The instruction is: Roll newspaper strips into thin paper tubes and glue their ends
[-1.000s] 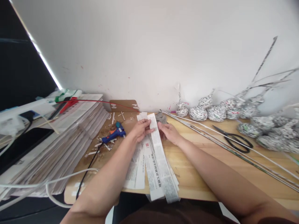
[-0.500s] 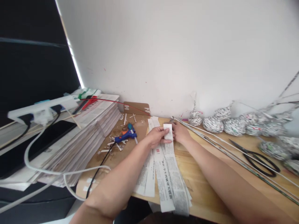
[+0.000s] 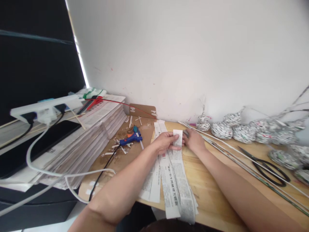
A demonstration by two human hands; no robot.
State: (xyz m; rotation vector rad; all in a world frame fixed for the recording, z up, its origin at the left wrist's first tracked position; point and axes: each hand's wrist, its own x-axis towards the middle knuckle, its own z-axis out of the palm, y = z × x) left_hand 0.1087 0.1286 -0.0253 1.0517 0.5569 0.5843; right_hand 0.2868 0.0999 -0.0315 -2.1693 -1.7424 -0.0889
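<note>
My left hand [image 3: 166, 142] is closed on the top end of a newspaper strip [image 3: 177, 154], thumb in front and fingers behind. The strip hangs down toward me over other printed strips [image 3: 169, 183] on the wooden table. Right beside that top end, my right hand [image 3: 194, 140] has its fingers curled. A small dark grey thing shows at its fingertips, too little of it to name. More paper strips [image 3: 159, 126] lie beyond and under my left hand.
Left are a blue glue gun [image 3: 131, 138] on a cardboard sheet [image 3: 101, 159], a newspaper stack [image 3: 106, 125], a power strip [image 3: 45, 108] and a phone [image 3: 36, 146]. Right lie long paper rods [image 3: 231, 156], black scissors [image 3: 270, 170] and several woven paper gourds [image 3: 222, 130].
Both hands and the strip's top end sit slightly further right in view, and the view itself has shifted a little. My left hand still holds the strip.
</note>
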